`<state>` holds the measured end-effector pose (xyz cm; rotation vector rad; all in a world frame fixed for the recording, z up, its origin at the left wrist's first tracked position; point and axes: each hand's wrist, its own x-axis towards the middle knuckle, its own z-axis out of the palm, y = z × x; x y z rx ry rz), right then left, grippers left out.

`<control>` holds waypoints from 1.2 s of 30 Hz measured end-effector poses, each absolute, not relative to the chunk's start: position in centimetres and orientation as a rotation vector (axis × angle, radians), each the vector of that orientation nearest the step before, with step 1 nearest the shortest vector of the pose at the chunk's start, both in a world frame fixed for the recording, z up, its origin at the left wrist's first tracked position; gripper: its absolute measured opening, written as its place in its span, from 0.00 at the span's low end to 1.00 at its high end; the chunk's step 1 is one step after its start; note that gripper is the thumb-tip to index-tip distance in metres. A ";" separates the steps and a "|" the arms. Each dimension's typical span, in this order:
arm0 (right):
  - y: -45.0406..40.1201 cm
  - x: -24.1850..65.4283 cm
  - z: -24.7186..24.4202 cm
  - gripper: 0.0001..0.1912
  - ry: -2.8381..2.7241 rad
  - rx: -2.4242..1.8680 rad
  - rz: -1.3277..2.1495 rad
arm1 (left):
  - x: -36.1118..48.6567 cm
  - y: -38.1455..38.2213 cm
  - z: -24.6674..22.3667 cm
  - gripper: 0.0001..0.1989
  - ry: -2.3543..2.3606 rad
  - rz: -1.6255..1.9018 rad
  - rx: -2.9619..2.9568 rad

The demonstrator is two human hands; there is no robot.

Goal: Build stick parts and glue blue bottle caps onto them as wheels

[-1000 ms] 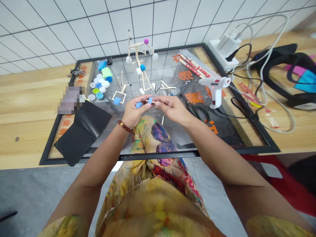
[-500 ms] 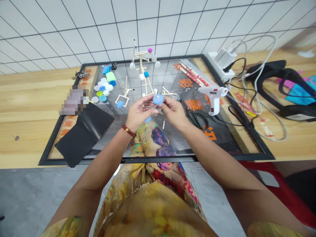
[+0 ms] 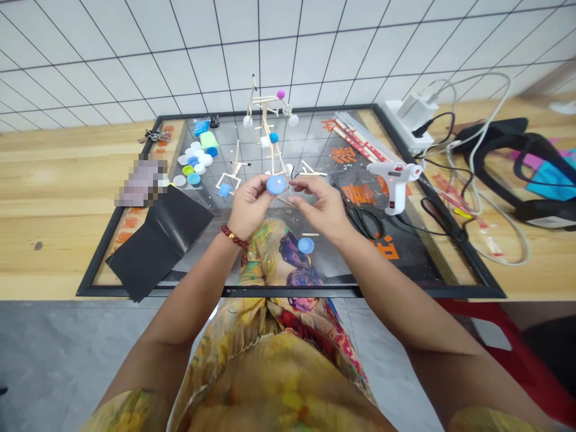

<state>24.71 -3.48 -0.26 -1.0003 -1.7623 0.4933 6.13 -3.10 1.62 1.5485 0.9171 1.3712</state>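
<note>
A blue round cap [image 3: 276, 184] is pinched at its edge by the fingers of my left hand [image 3: 248, 207]. My right hand [image 3: 324, 207] is just to the right, apart from the cap, thumb and fingers spread. Close to its fingertips lies a thin wooden stick [image 3: 285, 201]; I cannot tell whether they touch it. A second blue cap [image 3: 306, 245] rests on the glass below my right hand, with a short stick [image 3: 310, 234] just behind it. Beyond my hands stands a stick structure [image 3: 272, 144] with small round pieces on it. A smaller stick frame [image 3: 230, 180] is left of it.
Several coloured caps [image 3: 195, 161] and a folded black sheet [image 3: 157, 240] lie left. To the right are a white glue gun [image 3: 396, 183], dark-handled scissors [image 3: 366, 222], glue sticks [image 3: 360, 135], a power strip [image 3: 409, 123] and loose cables. A black frame [image 3: 288, 292] edges the glass.
My right hand has let go of the held cap and opened, moving apart from it. The second blue cap has moved right and nearer me, and the short stick has turned crosswise.
</note>
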 end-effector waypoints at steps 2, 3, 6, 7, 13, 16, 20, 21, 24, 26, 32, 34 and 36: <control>-3.4 25.5 0.2 0.16 -1.743 -1.021 0.418 | 5.0 -3.2 3.2 0.05 1.117 1.138 2.011; -3.3 25.8 0.4 0.16 -1.748 -1.025 0.389 | 4.5 -3.3 4.0 0.06 1.232 0.990 2.229; -3.3 25.8 0.4 0.17 -1.846 -0.995 0.356 | 4.1 -3.6 5.4 0.09 1.360 0.499 2.656; -3.4 25.5 0.2 0.18 -1.893 -0.980 0.368 | 4.3 -3.7 5.5 0.09 1.345 0.376 2.710; -3.4 23.3 -1.4 0.12 -2.125 -0.998 0.490 | 5.6 -4.4 3.8 0.08 1.311 0.225 2.629; -3.2 23.4 -1.8 0.06 -2.167 -0.978 0.626 | 4.8 -4.5 2.7 0.10 1.286 0.428 2.504; -2.6 23.8 -2.3 0.07 -2.112 -1.006 0.680 | 3.3 -4.3 1.2 0.20 1.149 0.724 2.154; -2.4 23.8 -2.4 0.07 -2.113 -1.026 0.658 | 3.2 -4.1 0.8 0.22 1.124 0.756 2.094; -2.1 23.8 -2.6 0.10 -2.173 -1.075 0.585 | 3.4 -3.7 -0.2 0.15 1.164 0.825 2.033; -2.1 23.9 -2.6 0.12 -2.220 -1.069 0.569 | 3.8 -3.6 -0.7 0.10 1.223 0.864 1.999; -2.5 24.2 -2.0 0.13 -2.265 -0.856 0.602 | 3.5 -4.3 -0.9 0.08 1.277 0.925 2.020; -2.6 24.0 -2.0 0.14 -2.288 -0.824 0.550 | 3.2 -4.6 -0.8 0.05 1.280 0.917 2.020; -2.7 23.8 -2.0 0.14 -2.314 -0.840 0.486 | 3.0 -4.7 -0.8 0.04 1.253 0.902 2.011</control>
